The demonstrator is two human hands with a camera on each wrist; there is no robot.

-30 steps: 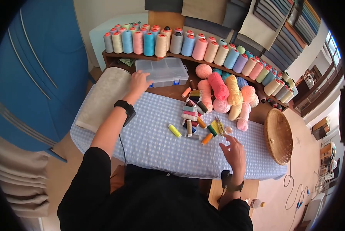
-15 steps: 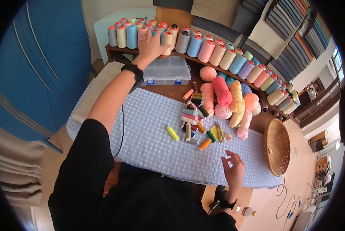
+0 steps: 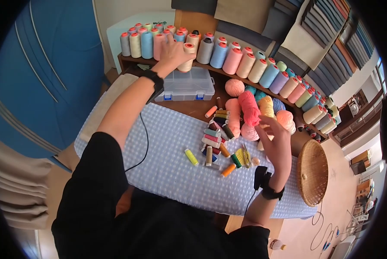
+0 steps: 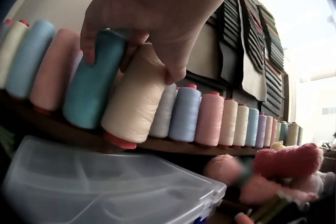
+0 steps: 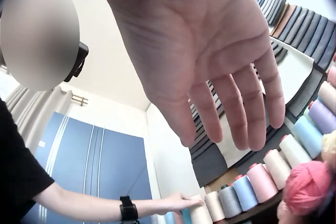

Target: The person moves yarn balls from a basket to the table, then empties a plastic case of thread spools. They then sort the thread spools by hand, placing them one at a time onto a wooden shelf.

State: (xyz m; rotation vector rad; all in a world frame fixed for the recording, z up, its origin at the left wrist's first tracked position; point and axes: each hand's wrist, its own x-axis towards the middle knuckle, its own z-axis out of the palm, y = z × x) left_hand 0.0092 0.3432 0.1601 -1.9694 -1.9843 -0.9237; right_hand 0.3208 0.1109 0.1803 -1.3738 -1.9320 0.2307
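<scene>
My left hand (image 3: 171, 55) reaches to the shelf and grips two large thread cones together. In the left wrist view the thumb lies against the cream thread cone (image 4: 135, 95) and fingers wrap the teal thread cone (image 4: 93, 87) beside it. Both cones lean, and the cream one's red base overhangs the shelf edge. The head view mostly hides the teal cone behind the hand. Below them lies a clear plastic case (image 3: 187, 84) with blue latches. My right hand (image 3: 276, 144), fingers relaxed and holding nothing, hovers in front of the yarn skeins (image 3: 249, 108); its palm (image 5: 210, 45) shows in the right wrist view.
More thread cones (image 3: 232, 60) line the shelf. Several small thread spools (image 3: 212, 141), a yellow spool (image 3: 191, 157) and thread snips (image 3: 245, 155) lie on the checked cloth (image 3: 167, 172). A wicker basket (image 3: 312, 172) stands at the right; a cable (image 3: 147, 142) hangs from the left wrist.
My left hand went from the plastic case up to the shelf, took hold of the cream and teal cones and drew them forward. The right hand rose forward toward the yarn.
</scene>
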